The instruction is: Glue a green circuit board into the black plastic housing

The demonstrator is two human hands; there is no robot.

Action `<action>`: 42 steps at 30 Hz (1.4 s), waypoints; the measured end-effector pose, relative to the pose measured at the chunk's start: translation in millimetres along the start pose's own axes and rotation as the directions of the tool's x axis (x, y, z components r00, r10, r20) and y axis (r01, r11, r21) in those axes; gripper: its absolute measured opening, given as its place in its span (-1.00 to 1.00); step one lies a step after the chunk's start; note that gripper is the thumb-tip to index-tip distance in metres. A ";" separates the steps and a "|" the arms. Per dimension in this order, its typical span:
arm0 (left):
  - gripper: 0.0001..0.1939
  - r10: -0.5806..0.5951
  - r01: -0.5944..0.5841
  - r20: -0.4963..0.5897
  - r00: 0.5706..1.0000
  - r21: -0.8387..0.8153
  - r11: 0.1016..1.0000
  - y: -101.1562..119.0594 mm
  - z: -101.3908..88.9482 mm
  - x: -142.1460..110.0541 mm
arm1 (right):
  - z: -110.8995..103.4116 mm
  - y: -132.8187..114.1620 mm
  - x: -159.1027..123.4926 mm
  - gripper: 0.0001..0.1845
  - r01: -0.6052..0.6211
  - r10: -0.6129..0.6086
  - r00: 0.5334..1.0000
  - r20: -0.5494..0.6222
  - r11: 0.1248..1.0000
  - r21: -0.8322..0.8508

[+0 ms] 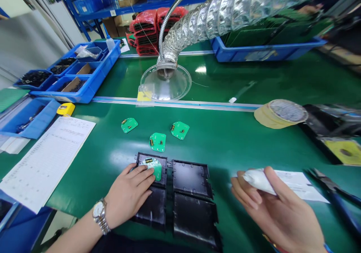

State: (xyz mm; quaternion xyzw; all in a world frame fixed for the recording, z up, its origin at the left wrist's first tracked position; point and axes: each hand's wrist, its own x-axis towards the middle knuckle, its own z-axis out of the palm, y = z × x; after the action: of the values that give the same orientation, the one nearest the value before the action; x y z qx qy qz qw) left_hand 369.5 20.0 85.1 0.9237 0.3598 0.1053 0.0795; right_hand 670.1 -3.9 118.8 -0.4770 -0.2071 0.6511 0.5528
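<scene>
My left hand (128,193) lies with its fingers stretched over a black plastic tray (163,162), the fingertips touching a small green circuit board (156,168) in it. Attached or close beside it are several more black tray sections (189,178). In front of the trays lie three loose green circuit boards: one at the left (129,125), one in the middle (158,142) and one at the right (179,130). Off to the right, my right hand (278,206) is closed on a white, soft-looking roll (261,180), pinched between thumb and fingers; its exact kind is unclear.
Cutting pliers (332,189) and white paper (299,185) lie right. A tape roll (278,114) stands farther back. An extraction hood (166,82) hangs low over the green mat. Printed sheets (47,159) and blue parts bins (97,72) are left; a blue crate (265,52) holds boards.
</scene>
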 end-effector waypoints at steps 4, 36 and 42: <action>-0.73 0.012 -0.013 -0.062 0.998 -0.010 1.000 2.7 -5.9 -2.6 | -1.4 -1.1 -1.3 -0.44 -0.021 0.020 1.000 0.011 1.000 0.003; -0.87 -0.545 0.513 0.106 0.832 -0.523 0.681 -58.7 -25.9 109.9 | -1.5 -5.0 -3.8 -0.44 0.159 -0.165 0.985 0.045 0.980 0.119; -0.60 -0.577 0.137 0.067 0.814 -0.987 0.079 -46.8 -28.3 68.9 | 2.3 -2.5 4.4 -0.44 0.133 -0.136 0.990 0.024 0.987 0.088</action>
State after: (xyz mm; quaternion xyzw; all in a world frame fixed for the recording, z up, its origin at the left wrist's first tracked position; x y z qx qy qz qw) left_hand 381.6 103.1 111.5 0.5002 0.4353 0.4434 0.6031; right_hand 669.8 1.5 120.1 -0.4278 -0.2186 0.6278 0.6124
